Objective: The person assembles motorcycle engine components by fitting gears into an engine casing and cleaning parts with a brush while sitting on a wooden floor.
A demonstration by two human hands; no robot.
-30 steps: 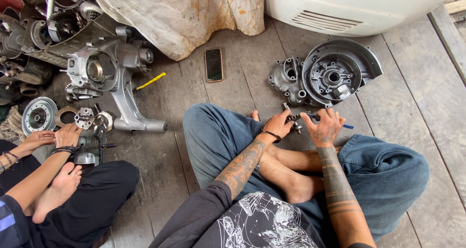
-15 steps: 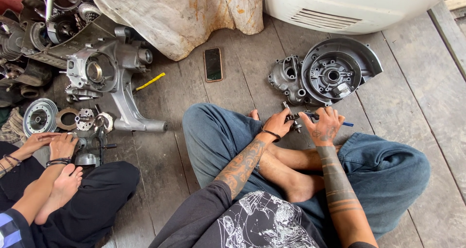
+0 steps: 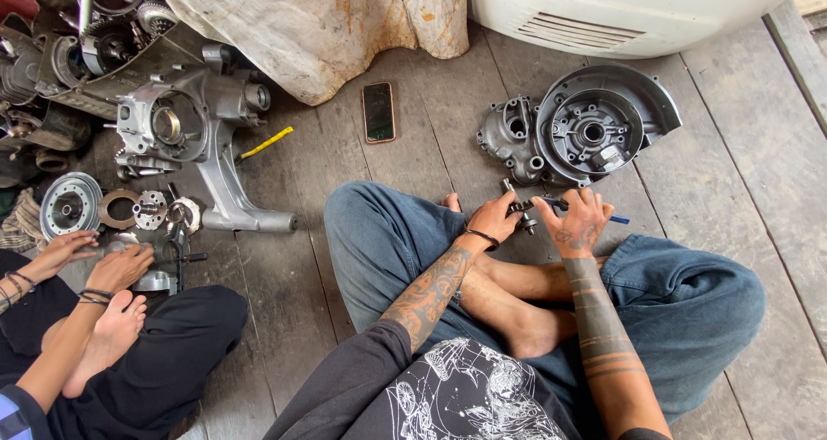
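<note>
I sit cross-legged on a wooden plank floor. My left hand (image 3: 493,219) grips a small metal shaft part (image 3: 519,209) just above my knees. My right hand (image 3: 579,220) is closed on a blue-handled tool (image 3: 613,219) whose tip meets that same part. Directly beyond my hands lies a grey engine casing half (image 3: 586,132) with a round cover, open side up.
A phone (image 3: 378,111) lies face up on the floor ahead. At the left a co-worker's hands (image 3: 95,259) rest on small parts beside a large engine casing (image 3: 194,134), round discs (image 3: 71,203) and a yellow tool (image 3: 265,143). A stained cloth (image 3: 327,18) and white body panel (image 3: 620,5) lie behind.
My hands stay together on the shaft part with little movement. The co-worker's hands have shifted slightly among the small parts at the left.
</note>
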